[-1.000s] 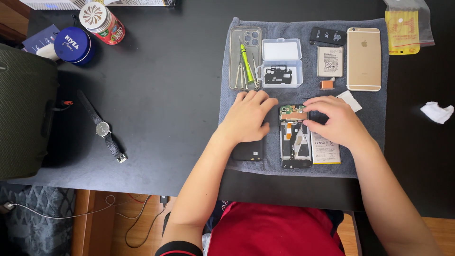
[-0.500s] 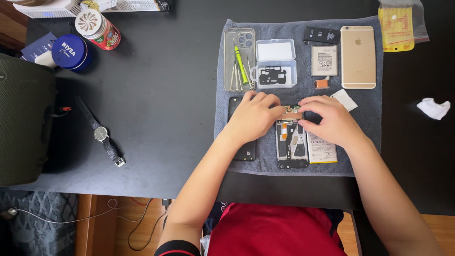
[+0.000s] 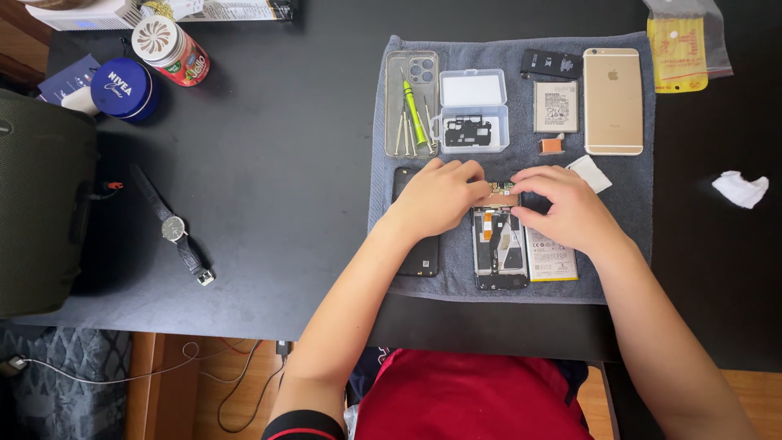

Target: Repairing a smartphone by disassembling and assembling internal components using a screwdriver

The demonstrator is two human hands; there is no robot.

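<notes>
Since the earlier frame, both hands had drawn closer over the top end of the opened phone (image 3: 499,244). It lay on the grey mat (image 3: 383,130) spread over the black bench (image 3: 285,122), its inner parts exposed. Left hand (image 3: 437,198) rested with curled fingers touching the phone's upper left corner; right hand (image 3: 564,205) pressed fingertips on the upper right; whether either pinched a part could not be told. Just right of the phone lay a battery (image 3: 551,257); above it, a clear parts box (image 3: 473,110); left of it, a black panel (image 3: 419,253).
</notes>
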